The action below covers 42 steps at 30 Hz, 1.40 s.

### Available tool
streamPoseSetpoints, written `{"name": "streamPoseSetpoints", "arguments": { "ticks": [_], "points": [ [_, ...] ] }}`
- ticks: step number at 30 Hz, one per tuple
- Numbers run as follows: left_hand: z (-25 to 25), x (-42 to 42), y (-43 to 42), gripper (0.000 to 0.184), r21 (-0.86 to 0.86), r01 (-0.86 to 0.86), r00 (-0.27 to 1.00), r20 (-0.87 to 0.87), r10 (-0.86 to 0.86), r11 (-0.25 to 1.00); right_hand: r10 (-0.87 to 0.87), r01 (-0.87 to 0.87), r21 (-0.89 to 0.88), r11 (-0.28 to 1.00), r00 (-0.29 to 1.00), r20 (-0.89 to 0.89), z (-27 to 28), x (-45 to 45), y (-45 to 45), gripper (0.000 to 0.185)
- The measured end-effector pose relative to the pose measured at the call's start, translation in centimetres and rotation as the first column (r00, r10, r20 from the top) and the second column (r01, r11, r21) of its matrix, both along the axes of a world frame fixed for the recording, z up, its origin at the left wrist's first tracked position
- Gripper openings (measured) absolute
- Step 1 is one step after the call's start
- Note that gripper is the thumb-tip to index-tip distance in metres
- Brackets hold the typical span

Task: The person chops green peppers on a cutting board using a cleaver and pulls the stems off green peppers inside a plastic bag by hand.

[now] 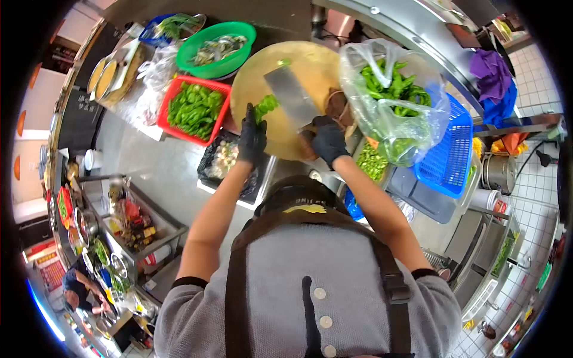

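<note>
My left hand (pixel 252 138), in a black glove, is at the left side of a round wooden chopping board (pixel 280 140). Its fingers are closed against pieces of green pepper (pixel 267 106) on the board. My right hand (pixel 330 143), also gloved in black, grips a cleaver (pixel 292 92) by its handle at the board's right side. The wide blade lies over the board, pointing up and left, apart from the pepper. A small green scrap (pixel 284 62) is near the board's far edge. A brown object (pixel 338 107) sits beside my right hand, its kind unclear.
Left of the board are a red basket of green peppers (pixel 194 110), a green basin (pixel 245 31) and a black-lined tray of scraps (pixel 225 156). To the right are a clear bag of peppers (pixel 391 89), chopped green pieces (pixel 371 161) and a blue basket (pixel 444 164). Another person (pixel 80 286) is far left.
</note>
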<state>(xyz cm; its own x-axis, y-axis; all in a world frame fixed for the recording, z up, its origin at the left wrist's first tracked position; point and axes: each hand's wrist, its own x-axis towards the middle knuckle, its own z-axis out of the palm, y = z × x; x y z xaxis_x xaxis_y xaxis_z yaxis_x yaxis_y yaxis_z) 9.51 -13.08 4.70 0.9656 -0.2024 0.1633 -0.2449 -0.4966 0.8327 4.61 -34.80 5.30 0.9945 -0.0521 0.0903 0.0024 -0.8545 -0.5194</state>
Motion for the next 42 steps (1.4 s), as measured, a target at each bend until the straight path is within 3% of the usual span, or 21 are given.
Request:
{"name": "streamPoseSetpoints", "arguments": {
  "ticks": [1, 4, 5, 6, 8, 9, 11, 12, 14, 18, 21, 24, 27, 30, 33, 36, 39, 42],
  "points": [
    [-3.1, 0.4, 1.4, 0.063, 0.014, -0.05, 0.998, -0.042, 0.051, 0.999, -0.002, -0.007, -0.173, 0.985, 0.998, -0.055, 0.5, -0.2, 2.4, 0.04],
    [-12.7, 2.2, 3.6, 0.063, -0.002, -0.118, 0.993, -0.022, 0.118, 0.993, -0.196, 0.166, -0.119, 0.979, 0.926, -0.321, -3.4, 1.8, 4.8, 0.057],
    [-12.2, 2.1, 3.2, 0.064, -0.268, -0.163, 0.964, -0.247, 0.096, 0.949, -0.188, 0.173, -0.078, 0.982, 0.933, -0.305, -4.7, 2.0, 5.0, 0.059],
    [-11.4, 2.2, 2.9, 0.066, -0.29, -0.167, 0.944, -0.324, 0.067, 0.942, -0.183, 0.179, -0.039, 0.983, 0.941, -0.286, -6.0, 2.3, 4.7, 0.061],
    [-10.2, 2.0, 3.0, 0.07, -0.326, -0.179, 0.88, -0.474, 0.004, 0.928, -0.098, 0.11, 0.024, 0.994, 0.952, -0.291, -2.1, 1.4, 4.5, 0.059],
    [-10.6, 2.7, 3.0, 0.071, -0.277, -0.19, 0.898, -0.437, 0.052, 0.942, -0.123, 0.141, 0.085, 0.986, 0.974, -0.188, 0.0, 0.4, 4.7, 0.054],
    [-11.9, 3.7, 2.8, 0.073, -0.171, -0.218, 0.92, -0.365, 0.144, 0.961, -0.19, 0.248, 0.189, 0.95, 0.941, -0.28, 2.1, -0.8, 5.3, 0.043],
    [-8.3, 3.3, 2.7, 0.072, 0.009, -0.164, 0.977, -0.139, 0.163, 0.986, -0.157, 0.221, 0.264, 0.939, 0.957, -0.243, 2.1, -1.4, 5.6, 0.04],
    [-8.6, 3.6, 2.5, 0.068, -0.039, -0.122, 0.975, -0.191, 0.112, 0.992, -0.103, 0.161, 0.409, 0.898, 0.982, -0.159, 2.2, -2.3, 6.2, 0.033],
    [-8.4, 3.6, 2.7, 0.064, -0.174, -0.104, 0.916, -0.4, 0.026, 0.979, -0.042, 0.117, 0.291, 0.95, 0.966, -0.254, 3.3, -1.6, 7.6, 0.026],
    [-8.1, 4.1, 3.1, 0.065, -0.043, -0.032, 0.947, -0.32, 0.017, 0.999, -0.043, 0.111, 0.231, 0.967, 0.959, -0.282, 2.1, -1.3, 7.6, 0.024],
    [-9.2, 4.8, 3.2, 0.064, -0.183, -0.071, 0.882, -0.471, -0.024, 0.981, -0.025, 0.091, 0.241, 0.966, 0.964, -0.264, 1.2, -1.3, 7.5, 0.023],
    [-9.1, 5.0, 3.0, 0.062, -0.152, -0.076, 0.865, -0.502, -0.011, 0.985, -0.005, 0.063, 0.198, 0.978, 0.959, -0.284, 1.2, -1.2, 7.7, 0.024],
    [-4.7, 4.2, 2.5, 0.058, -0.186, -0.115, 0.819, -0.574, -0.013, 0.976, -0.006, 0.062, 0.15, 0.987, 0.938, -0.347, 1.2, -0.2, 8.0, 0.025],
    [-5.2, 4.5, 2.7, 0.055, 0.061, 0.041, 0.952, -0.306, -0.02, 0.997, 0.075, 0.054, 0.306, 0.951, 0.916, -0.393, 2.2, 0.7, 6.7, 0.024],
    [-6.1, 4.6, 2.8, 0.052, 0.004, 0.043, 0.967, -0.251, -0.041, 0.999, 0.12, 0.026, 0.342, 0.939, 0.91, -0.397, 0.0, 1.7, 5.5, 0.023],
    [-7.1, 5.0, 3.0, 0.053, -0.111, 0.044, 0.915, -0.394, -0.084, 0.993, 0.1, -0.009, 0.263, 0.965, 0.936, -0.338, -3.4, 2.6, 6.5, 0.023],
    [-3.6, 4.8, 2.7, 0.051, 0.036, 0.062, 0.888, -0.458, -0.038, 0.997, 0.192, -0.139, 0.181, 0.974, 0.925, -0.328, -2.7, 2.7, 6.2, 0.026]
  ]
}}
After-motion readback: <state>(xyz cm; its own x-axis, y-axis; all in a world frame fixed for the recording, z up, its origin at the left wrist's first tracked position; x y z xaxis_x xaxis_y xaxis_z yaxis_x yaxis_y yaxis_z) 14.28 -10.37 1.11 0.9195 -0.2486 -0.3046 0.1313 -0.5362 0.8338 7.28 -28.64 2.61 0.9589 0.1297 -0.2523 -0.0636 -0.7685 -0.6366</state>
